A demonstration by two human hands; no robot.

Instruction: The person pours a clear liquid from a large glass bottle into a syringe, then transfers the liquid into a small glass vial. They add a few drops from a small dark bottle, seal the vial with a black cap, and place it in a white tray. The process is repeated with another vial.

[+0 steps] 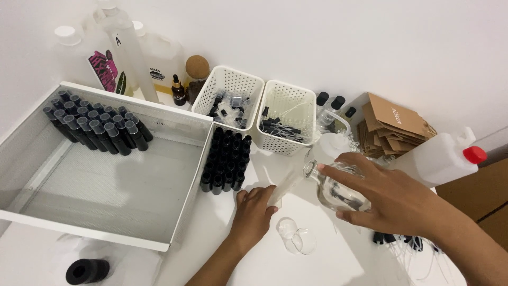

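Pouring looks to be the step in hand: the right hand [389,198] grips a clear glass bottle [338,190], tipped so its neck points left and down toward a small clear tube [283,189] that the left hand [254,212] pinches upright on the bench [254,265]. Fingers [349,170] of the right hand wrap over the bottle's shoulder and underside, closed firmly on it; the left fingers are curled round the tube's lower part. To do this well, I judge the bottle's lip should stay right over the tube's mouth, the tilt raised slowly, and the left hand braced on the bench so the narrow tube cannot tip. Whether liquid is running now cannot be told.

The bench is white and crowded. Two small clear round lids [296,238] lie just in front of the left hand. A block of black vials [226,159] stands beside a wide white mesh tray [106,196] that holds more black-capped vials [98,124] in its far corner. Behind stand two white perforated baskets [259,100] of small black parts, large plastic jugs [121,53], a brown dropper bottle [178,90], brown paper bags [394,124] and a white jug with a red cap [442,156]. The wall is plain white.
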